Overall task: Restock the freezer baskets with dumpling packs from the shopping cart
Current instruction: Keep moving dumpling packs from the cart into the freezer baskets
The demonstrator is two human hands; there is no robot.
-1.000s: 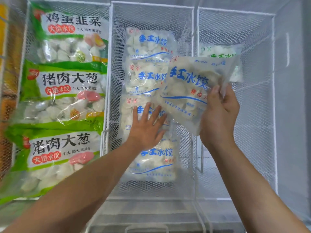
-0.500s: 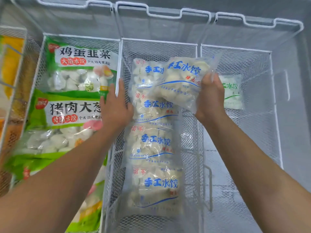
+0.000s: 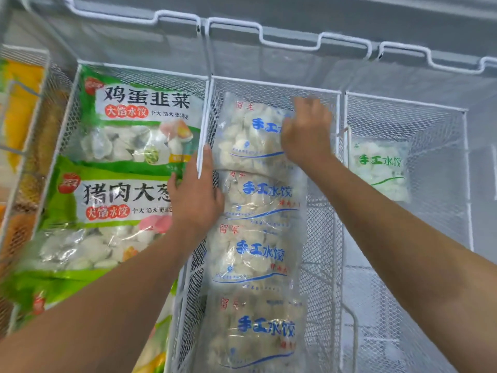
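We count four blue-print packs lined up in the middle basket (image 3: 274, 86). Our right hand (image 3: 306, 133), fingers loose, presses the far pack (image 3: 250, 135); our left hand (image 3: 197, 196) rests flat on the basket's left rim, holding nothing. The right basket (image 3: 403, 103) holds only one pack (image 3: 379, 168), so it looks like plenty is left.

Three white wire-mesh freezer baskets stand side by side. The left basket (image 3: 78, 103) holds large green dumpling packs (image 3: 139, 122) overlapping from far to near. The middle basket (image 3: 271, 86) carries a row of clear blue-lettered dumpling packs (image 3: 255, 254) along its left wall. The right basket (image 3: 441, 125) contains one green-lettered pack (image 3: 379, 170) at its far left.
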